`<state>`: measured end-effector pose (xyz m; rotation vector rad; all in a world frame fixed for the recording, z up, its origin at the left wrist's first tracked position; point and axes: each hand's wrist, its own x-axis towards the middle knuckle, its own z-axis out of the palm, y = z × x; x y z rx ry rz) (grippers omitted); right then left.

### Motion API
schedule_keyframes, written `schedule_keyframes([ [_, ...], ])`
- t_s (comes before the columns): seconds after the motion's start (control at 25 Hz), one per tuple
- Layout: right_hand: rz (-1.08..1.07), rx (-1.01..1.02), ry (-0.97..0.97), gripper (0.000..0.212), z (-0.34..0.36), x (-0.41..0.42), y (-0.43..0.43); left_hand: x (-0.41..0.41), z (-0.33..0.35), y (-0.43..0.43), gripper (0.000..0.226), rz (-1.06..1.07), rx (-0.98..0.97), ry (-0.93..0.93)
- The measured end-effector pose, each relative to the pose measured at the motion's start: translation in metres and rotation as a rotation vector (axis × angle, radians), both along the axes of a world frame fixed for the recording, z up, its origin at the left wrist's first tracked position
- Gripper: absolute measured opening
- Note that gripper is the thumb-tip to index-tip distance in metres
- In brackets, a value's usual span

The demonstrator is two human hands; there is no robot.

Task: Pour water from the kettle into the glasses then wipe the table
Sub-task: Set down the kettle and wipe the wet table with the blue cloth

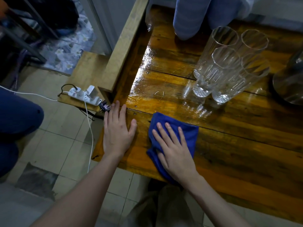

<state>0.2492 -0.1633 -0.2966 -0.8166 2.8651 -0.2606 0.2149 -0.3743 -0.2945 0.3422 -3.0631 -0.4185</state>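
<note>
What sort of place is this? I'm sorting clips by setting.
Probably a room in a home: a glossy wooden plank table carrying tall clear faceted glasses, a white power strip on a low wooden ledge, and a pale tiled floor with a floral mat.

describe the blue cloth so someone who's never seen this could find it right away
On the wooden table, look at the near edge, well in front of the four tall glasses. The blue cloth lies under the flat right hand; it is the only soft, bright blue thing on the tabletop.
</note>
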Motion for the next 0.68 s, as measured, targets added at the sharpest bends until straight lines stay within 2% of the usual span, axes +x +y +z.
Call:
schedule_keyframes([
  [0.16,0.235,0.065,0.015,0.067,0.004,0.021,0.059,0.001,0.001,-0.001,0.062,-0.016,0.017,0.009],
  [0.24,0.182,0.096,-0.012,0.069,0.007,0.030,0.086,0.001,0.001,-0.001,0.063,-0.027,0.008,0.004],
  [0.4,-0.071,0.128,-0.073,0.073,0.010,0.037,0.088,0.002,0.001,-0.008,0.072,-0.166,-0.109,-0.056],
  [0.52,-0.021,0.151,-0.074,0.077,0.009,0.032,0.074,0.003,0.000,-0.015,0.075,-0.211,-0.116,-0.098],
  [0.68,0.182,0.137,-0.086,0.075,0.011,0.000,0.042,0.002,-0.001,-0.013,0.071,-0.206,-0.099,-0.073],
])
